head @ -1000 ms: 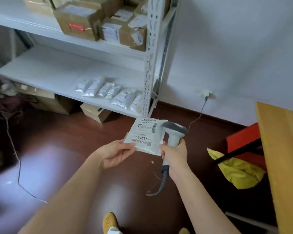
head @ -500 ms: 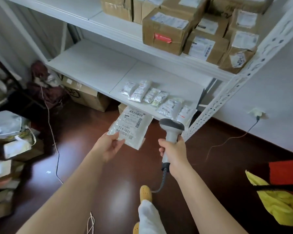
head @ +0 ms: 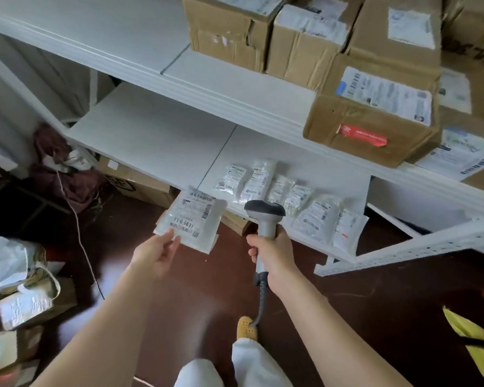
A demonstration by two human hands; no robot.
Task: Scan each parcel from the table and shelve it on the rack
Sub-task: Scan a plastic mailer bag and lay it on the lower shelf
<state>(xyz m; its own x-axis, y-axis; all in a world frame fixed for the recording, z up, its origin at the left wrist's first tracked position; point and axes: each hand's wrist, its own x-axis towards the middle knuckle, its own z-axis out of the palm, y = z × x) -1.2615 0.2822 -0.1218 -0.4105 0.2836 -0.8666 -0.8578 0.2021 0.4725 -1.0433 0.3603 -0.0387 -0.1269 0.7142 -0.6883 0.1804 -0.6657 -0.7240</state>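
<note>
The parcel is a flat, pale, translucent pouch with a white printed label facing up, bearing barcodes and a bold line of digits that reads upside down from here; its edges look soft and slightly crumpled; it is held in the air in front of the rack's lower shelf, just left of the row of packets lying there. The left hand pinches the pouch at its near corner, thumb on top and fingers beneath; the right hand is wrapped firmly round the handle of a grey scanner, whose dark-capped head sits just right of the pouch and overlaps the shelf's front edge; its coiled cable hangs down toward a yellow shoe.

On the lower shelf a row of small white packets lies side by side near the front edge, taking up the right part; the left part of that board is bare. The upper shelf carries brown cardboard boxes with white labels, one with a red sticker; its front lip overhangs the shelf below. More boxes sit on the dark floor under the rack and at left, beside a white bag and a thin cord; a perforated white upright slants across at right.
</note>
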